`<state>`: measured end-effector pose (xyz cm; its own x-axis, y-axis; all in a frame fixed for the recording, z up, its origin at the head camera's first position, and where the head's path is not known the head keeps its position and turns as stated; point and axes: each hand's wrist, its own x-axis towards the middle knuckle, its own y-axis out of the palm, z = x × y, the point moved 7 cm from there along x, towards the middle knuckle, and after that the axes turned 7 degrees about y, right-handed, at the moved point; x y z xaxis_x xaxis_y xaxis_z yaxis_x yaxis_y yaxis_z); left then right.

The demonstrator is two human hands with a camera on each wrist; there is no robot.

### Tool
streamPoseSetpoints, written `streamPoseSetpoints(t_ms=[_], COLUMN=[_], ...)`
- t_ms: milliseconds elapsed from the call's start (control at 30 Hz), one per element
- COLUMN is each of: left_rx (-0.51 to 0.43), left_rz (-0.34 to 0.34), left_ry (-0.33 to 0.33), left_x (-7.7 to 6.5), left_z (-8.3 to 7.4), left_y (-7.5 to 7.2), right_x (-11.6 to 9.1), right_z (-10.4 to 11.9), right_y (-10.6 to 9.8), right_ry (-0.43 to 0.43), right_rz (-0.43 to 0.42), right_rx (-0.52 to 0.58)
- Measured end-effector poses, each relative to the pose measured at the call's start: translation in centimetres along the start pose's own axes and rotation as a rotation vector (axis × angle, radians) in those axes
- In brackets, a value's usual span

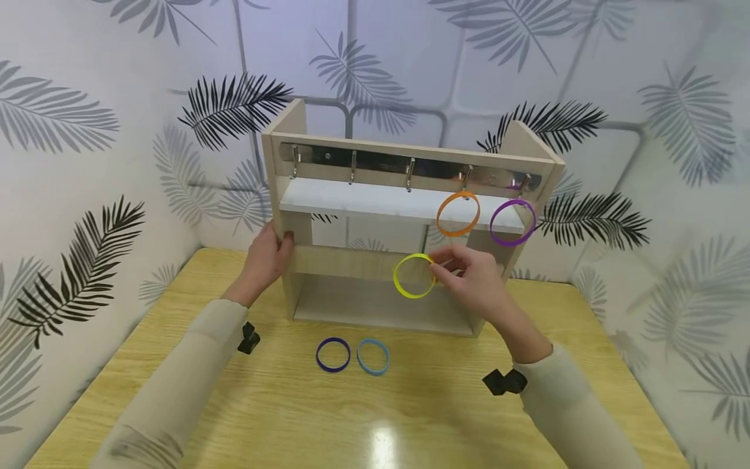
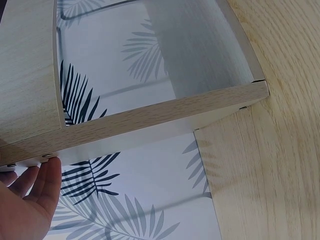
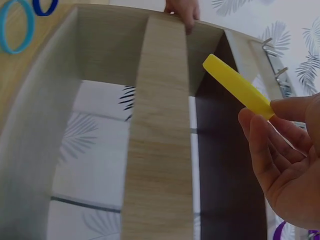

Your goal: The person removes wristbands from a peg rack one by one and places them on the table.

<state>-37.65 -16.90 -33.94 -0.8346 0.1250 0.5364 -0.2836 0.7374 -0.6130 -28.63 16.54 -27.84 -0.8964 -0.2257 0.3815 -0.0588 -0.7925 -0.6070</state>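
Note:
My left hand (image 1: 266, 257) grips the left side panel of a pale wooden hook shelf (image 1: 346, 262), thumb on the inner face and fingers outside. In the left wrist view those fingers (image 2: 47, 182) press against the panel. My right hand (image 1: 477, 280) pinches a yellow wristband (image 1: 413, 297) by its right edge, in front of the shelf's middle crossbar. In the right wrist view the yellow wristband (image 3: 237, 86) appears edge-on between thumb and fingertips. An orange wristband (image 1: 457, 234) and a purple wristband (image 1: 508, 244) hang from the two rightmost hooks, above my right hand.
A metal rail with several hooks (image 1: 409, 176) runs along the shelf's top front; the three leftward hooks carry no band. On the wooden table (image 1: 263, 404), a dark purple wristband (image 1: 333, 370) and a light blue wristband (image 1: 373, 373) lie before the shelf. A leaf-patterned wall (image 1: 398, 58) stands behind.

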Motion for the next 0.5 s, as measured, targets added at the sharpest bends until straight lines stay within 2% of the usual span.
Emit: streamPoseSetpoints(t_ms=[100,367,500], left_rx=[0.000,-0.002,0.006], left_rz=[0.003,0.014,0.010], left_ry=[0.000,-0.002,-0.003], left_x=[0.1,0.0,0.1], left_z=[0.0,0.1,0.3], left_y=[0.0,0.1,0.1], right_x=[-0.5,-1.9,-2.7], right_z=[-1.5,-5.5,-7.3], right_y=[0.5,2.6,3.7], right_ry=[0.025,0.108,0.126], right_rz=[0.019,0.106,0.139], right_rx=[-0.015,0.027,-0.002])
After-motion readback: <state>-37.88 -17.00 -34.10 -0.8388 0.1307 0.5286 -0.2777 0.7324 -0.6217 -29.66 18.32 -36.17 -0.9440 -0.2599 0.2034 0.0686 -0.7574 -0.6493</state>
